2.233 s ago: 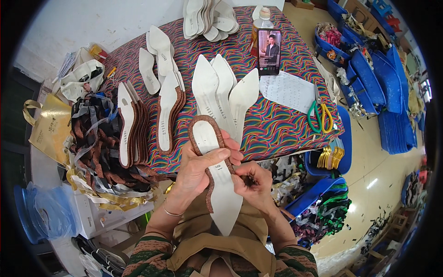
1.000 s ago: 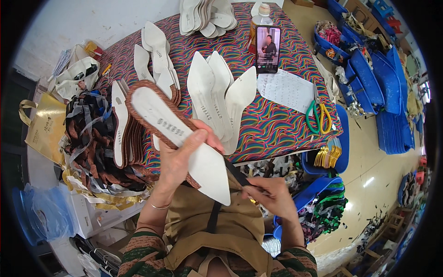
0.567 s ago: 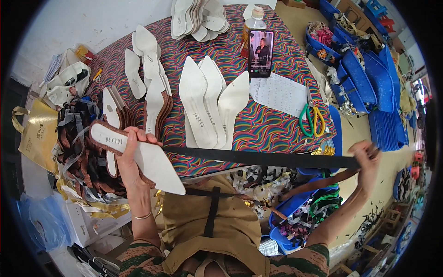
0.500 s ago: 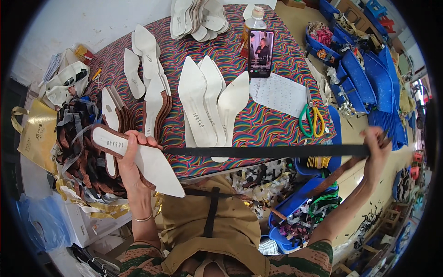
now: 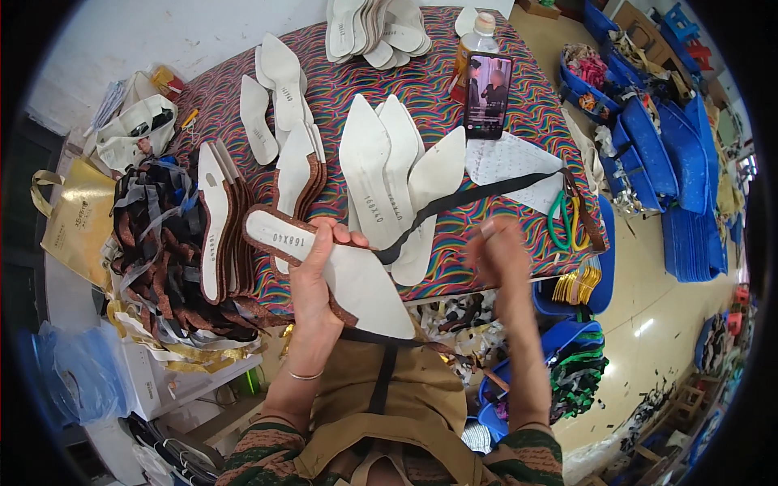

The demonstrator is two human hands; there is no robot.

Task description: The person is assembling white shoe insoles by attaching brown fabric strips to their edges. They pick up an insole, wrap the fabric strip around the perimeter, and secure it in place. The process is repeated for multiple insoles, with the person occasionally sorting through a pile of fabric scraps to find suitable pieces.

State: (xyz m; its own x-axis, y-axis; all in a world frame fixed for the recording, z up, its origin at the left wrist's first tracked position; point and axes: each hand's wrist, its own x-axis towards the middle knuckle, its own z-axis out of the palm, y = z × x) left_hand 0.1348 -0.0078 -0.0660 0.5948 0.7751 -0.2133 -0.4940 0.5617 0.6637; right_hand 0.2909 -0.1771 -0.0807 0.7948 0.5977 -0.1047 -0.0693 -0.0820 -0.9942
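My left hand (image 5: 312, 283) is closed round a white insole (image 5: 369, 283) with a brown glittery edge, held over the table's front edge with its pointed end toward the lower right. From the insole's far side runs a strip (image 5: 462, 197), black along most of its length, which curves right across the table. Its brown glittery end (image 5: 590, 215) hangs beside the scissors (image 5: 561, 220) with green and yellow handles. Blurred by motion, my right hand (image 5: 500, 247) is above the table's front edge, apart from the strip; its fingers cannot be made out clearly.
Loose white insoles (image 5: 369, 162) lie mid-table, and brown-edged insoles (image 5: 223, 235) stand stacked at the left. A phone (image 5: 488, 97) leans on a bottle (image 5: 484, 32) by a written sheet (image 5: 510, 166). Strip scraps (image 5: 154, 243) heap at the left; blue bins (image 5: 640, 154) are at the right.
My right hand has let go of the strip and moved left. The strip, stretched taut before, now hangs slack over the table. My left hand has moved right with the insole; the view has shifted slightly.
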